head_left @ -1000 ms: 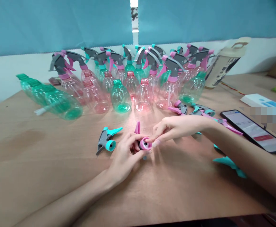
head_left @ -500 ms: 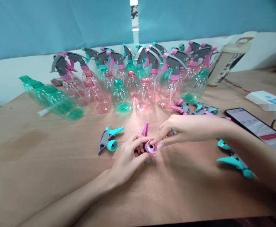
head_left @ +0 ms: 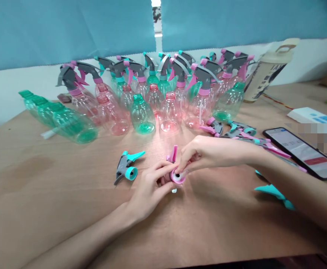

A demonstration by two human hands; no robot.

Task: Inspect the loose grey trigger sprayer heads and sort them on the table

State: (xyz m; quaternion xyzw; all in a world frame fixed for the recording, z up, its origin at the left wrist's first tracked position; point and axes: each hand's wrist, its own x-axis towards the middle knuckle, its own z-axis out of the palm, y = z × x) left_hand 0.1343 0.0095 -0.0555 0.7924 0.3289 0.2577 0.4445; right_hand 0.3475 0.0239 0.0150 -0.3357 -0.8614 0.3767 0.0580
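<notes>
A pink and grey spray trigger head (head_left: 178, 175) is gripped in my left hand (head_left: 152, 181), its pink collar facing up toward me. Thumb and fingers wrap round that collar, and the pink lever sticks up beyond them. My right hand (head_left: 195, 155) is closed, its fingertips pinched together at the collar's mouth; whatever may be between them is hidden. Inside the collar a white ring with a dark centre shows. A small whitish piece (head_left: 174, 191) appears just below the collar. To the left lies a turquoise and grey spray trigger head (head_left: 126, 168).
Several clear pink and green bottles stand behind, including an open green bottle (head_left: 142, 114); many others carry trigger heads. Green bottles (head_left: 76, 123) lie at left. More trigger heads (head_left: 242, 130) lie at right, near a phone (head_left: 303, 151) and a cream tumbler (head_left: 268, 71).
My right fingers have drawn together and moved in over the collar. The left hand keeps its hold on the trigger head, which is tilted slightly differently. The view has shifted a little.
</notes>
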